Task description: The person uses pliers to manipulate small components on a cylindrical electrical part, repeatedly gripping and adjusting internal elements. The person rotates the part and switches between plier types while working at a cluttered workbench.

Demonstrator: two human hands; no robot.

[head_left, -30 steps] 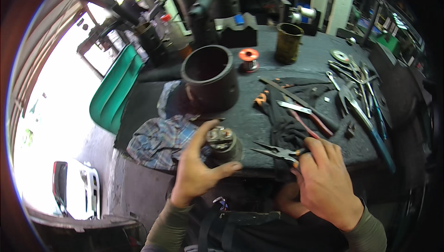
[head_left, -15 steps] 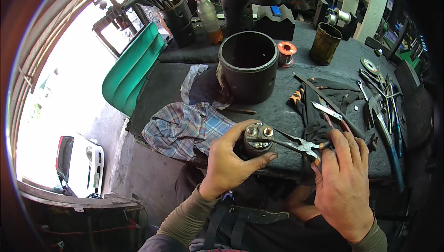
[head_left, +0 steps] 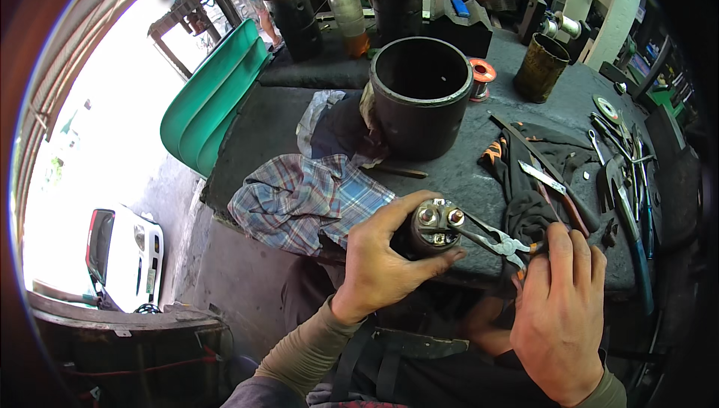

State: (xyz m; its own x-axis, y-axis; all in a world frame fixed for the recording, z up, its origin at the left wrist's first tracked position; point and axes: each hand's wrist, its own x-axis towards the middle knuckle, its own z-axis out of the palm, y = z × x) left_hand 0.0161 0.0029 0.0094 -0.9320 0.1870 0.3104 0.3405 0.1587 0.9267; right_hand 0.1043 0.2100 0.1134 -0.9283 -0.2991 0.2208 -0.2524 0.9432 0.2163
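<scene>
My left hand point(head_left: 382, 258) is wrapped round a dark cylindrical solenoid point(head_left: 431, 242), held end-up above the bench's near edge. Two threaded terminal studs with nuts and small metal tabs show on its top face. From the right, my right hand point(head_left: 562, 310) grips the orange-and-black handles of long-nose pliers point(head_left: 508, 246). The pliers' jaws are spread and reach the solenoid's top, beside the right-hand stud. Whether the jaw tips touch the stud or a tab, I cannot tell. A plaid cloth point(head_left: 299, 202) lies just left of my left hand.
Behind the solenoid stands a big black metal cylinder point(head_left: 419, 119), with a solder spool point(head_left: 481, 82) and a rusty can point(head_left: 541, 71) to its right. Several hand tools point(head_left: 625, 176) and a dark cloth point(head_left: 528, 213) lie at right. A bottle point(head_left: 347, 14) stands at the back.
The view has shifted, so the bench things sit farther right. Both hands, the solenoid and the pliers appear slightly to the right; the jaws sit nearer the top face's right rim. Both grips hold.
</scene>
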